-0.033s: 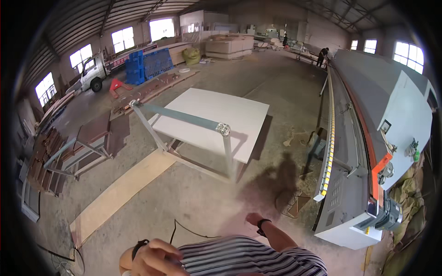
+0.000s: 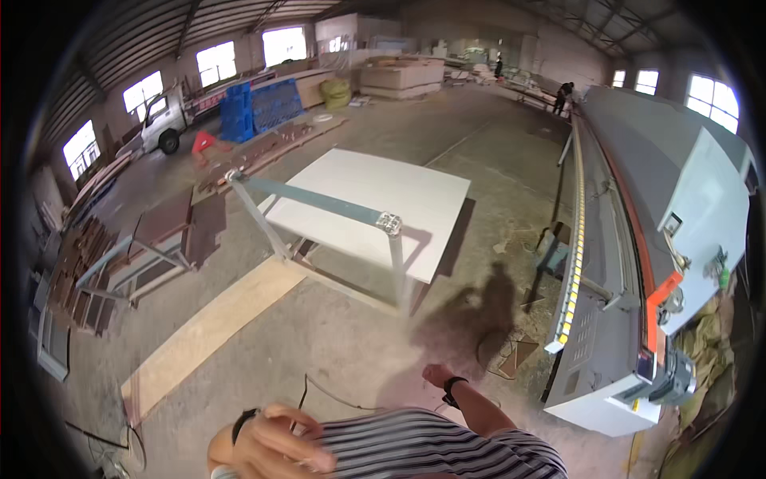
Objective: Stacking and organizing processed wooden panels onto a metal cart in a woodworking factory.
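Note:
My left hand (image 2: pixel 281 441) is bent in front of the striped shirt (image 2: pixel 383 437), near its left side. Its fingers curl loosely with a gap between them, slightly blurred, and I see nothing held in them. A dark band circles that wrist. My right hand (image 2: pixel 436 374) reaches forward of the body over the concrete floor, its fingers folded in and nothing visible in them. A black watch or band (image 2: pixel 454 389) sits on that wrist. Ahead stands a metal frame (image 2: pixel 335 206) on legs, with a large white panel (image 2: pixel 375 180) lying flat just beyond it. Neither hand touches them.
To the right runs a long grey machine (image 2: pixel 594 351) with a yellow-marked rail. A tan board strip (image 2: pixel 215 323) lies on the floor at left, near another frame (image 2: pixel 148 259). Blue pallets (image 2: pixel 271 105), a red pallet jack (image 2: pixel 203 142), a truck (image 2: pixel 163 124) and a person (image 2: pixel 563 96) are farther off.
My left hand's fingers have spread somewhat and shifted slightly right. My right hand has moved up a little. The view has shifted slightly.

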`<state>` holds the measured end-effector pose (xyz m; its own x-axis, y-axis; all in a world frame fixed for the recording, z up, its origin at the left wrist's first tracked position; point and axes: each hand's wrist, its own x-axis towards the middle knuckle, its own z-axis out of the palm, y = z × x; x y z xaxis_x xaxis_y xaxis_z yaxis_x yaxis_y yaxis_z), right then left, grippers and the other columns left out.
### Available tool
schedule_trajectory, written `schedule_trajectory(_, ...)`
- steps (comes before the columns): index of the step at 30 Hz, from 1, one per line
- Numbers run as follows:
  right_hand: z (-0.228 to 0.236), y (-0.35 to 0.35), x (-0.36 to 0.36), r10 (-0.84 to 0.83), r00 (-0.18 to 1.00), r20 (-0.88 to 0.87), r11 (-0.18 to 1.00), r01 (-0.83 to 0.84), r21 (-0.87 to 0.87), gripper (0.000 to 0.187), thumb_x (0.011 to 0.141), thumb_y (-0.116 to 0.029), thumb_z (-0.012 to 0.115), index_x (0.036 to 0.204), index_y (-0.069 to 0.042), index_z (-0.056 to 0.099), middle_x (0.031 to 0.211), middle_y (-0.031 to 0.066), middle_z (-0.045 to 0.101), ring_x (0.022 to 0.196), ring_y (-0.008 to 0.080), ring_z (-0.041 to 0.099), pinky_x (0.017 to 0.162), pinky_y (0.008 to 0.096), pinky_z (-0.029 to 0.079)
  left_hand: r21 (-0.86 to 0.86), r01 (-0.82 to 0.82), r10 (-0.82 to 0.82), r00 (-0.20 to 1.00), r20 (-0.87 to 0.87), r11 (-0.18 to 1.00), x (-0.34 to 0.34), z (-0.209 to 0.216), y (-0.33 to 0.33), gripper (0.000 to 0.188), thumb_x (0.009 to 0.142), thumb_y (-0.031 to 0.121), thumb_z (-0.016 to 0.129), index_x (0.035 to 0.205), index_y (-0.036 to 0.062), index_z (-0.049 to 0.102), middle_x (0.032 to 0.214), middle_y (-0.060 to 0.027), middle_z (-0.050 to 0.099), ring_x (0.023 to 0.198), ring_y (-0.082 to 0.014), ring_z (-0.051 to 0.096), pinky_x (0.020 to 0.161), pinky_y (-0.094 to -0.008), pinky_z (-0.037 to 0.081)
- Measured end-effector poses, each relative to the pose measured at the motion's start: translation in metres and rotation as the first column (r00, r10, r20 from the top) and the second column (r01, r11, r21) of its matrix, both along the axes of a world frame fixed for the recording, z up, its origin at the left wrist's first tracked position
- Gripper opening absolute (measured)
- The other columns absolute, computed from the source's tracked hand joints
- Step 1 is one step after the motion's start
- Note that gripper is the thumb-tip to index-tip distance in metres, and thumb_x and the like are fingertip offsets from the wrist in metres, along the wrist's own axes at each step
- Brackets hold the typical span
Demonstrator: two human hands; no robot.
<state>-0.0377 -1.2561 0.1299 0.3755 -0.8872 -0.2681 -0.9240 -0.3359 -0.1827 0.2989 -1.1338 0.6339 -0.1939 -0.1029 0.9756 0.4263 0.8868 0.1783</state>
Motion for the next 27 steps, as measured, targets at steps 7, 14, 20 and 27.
schedule_trajectory(7,0.015,-0.025,0.010,0.257,0.965,-0.058,0.908,-0.261,-0.328,0.010,0.076,-0.014,0.049,0.073,-0.012,0.058,0.075,0.0072,0.057,0.073,0.0249,0.059,0.058,0.0378,0.049,0.521,-0.659,0.179,0.696,0.695,0.542,0.033,-0.161,-0.198,0.033,0.090,0.029,0.046,0.114,0.0060,0.051,0.100,-0.0088,0.061,0.086,-0.0249,0.058,0.077,-0.0335,0.045)
schedule_trajectory(14,-0.045,0.004,-0.016,-0.355,0.934,0.046,0.850,0.302,0.431,0.033,0.080,-0.036,0.046,0.088,-0.008,0.062,0.096,0.0166,0.060,0.088,0.0337,0.058,0.079,0.0435,0.046,0.154,-0.928,-0.419,-0.002,0.908,0.338,0.153,-0.463,-0.240,0.045,0.082,0.043,0.044,0.097,0.0047,0.061,0.096,-0.0178,0.061,0.095,-0.0355,0.055,0.081,-0.0439,0.042)
schedule_trajectory(20,-0.033,-0.058,0.006,-0.384,0.923,0.023,0.837,0.337,0.432,0.033,0.080,-0.036,0.046,0.087,-0.008,0.063,0.095,0.0164,0.061,0.087,0.0335,0.058,0.079,0.0432,0.046,0.346,-0.938,-0.572,0.264,0.777,0.037,0.186,-0.515,-0.223,0.037,0.079,0.032,0.045,0.080,0.0014,0.065,0.079,-0.0147,0.065,0.076,-0.0263,0.062,0.073,-0.0401,0.046)
schedule_trajectory(27,-0.027,-0.112,0.033,-0.309,0.950,0.044,0.864,0.261,0.431,0.033,0.079,-0.036,0.046,0.085,-0.009,0.063,0.094,0.0163,0.061,0.087,0.0333,0.059,0.078,0.0429,0.046,0.401,-0.913,-0.327,0.358,0.875,0.073,0.180,-0.512,-0.257,0.029,0.079,0.030,0.045,0.074,0.0045,0.059,0.069,-0.0127,0.061,0.071,-0.0289,0.059,0.067,-0.0415,0.045)
